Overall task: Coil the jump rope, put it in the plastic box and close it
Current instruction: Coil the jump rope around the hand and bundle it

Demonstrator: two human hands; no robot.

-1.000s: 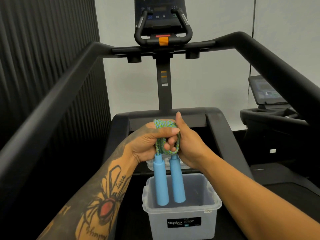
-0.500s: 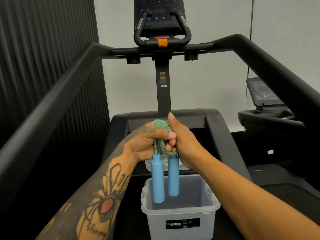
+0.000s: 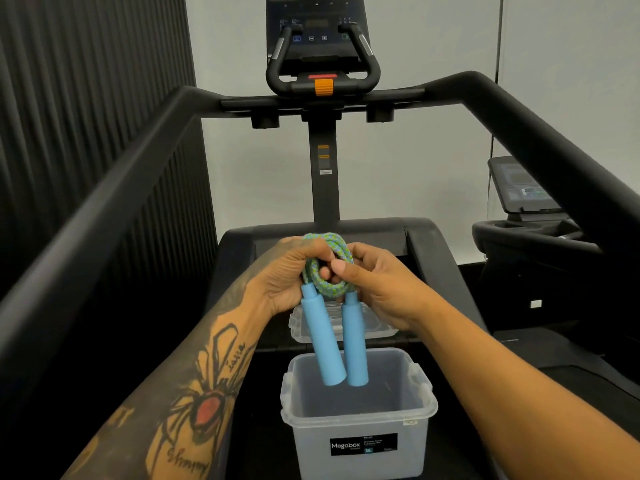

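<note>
While both hands (image 3: pixel 339 278) clench coiled jump rope (image 3: pixel 327 271), handles hang over open box (image 3: pixel 356 415); lid (image 3: pixel 375 329) behind.

Braided cloth rope (image 3: pixel 327 268), smooth matt blue handles (image 3: pixel 337 341); translucent frosted plastic box (image 3: pixel 358 427), clear plastic lid (image 3: pixel 375 325); matt black treadmill rails (image 3: pixel 114 202).

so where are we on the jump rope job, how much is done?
Done: the rope is coiled into a tight bundle. In hand: left hand and right hand hold the coil above the open plastic box, blue handles hanging over its opening. Left: lower it in, then fit the lid lying behind the box.
</note>
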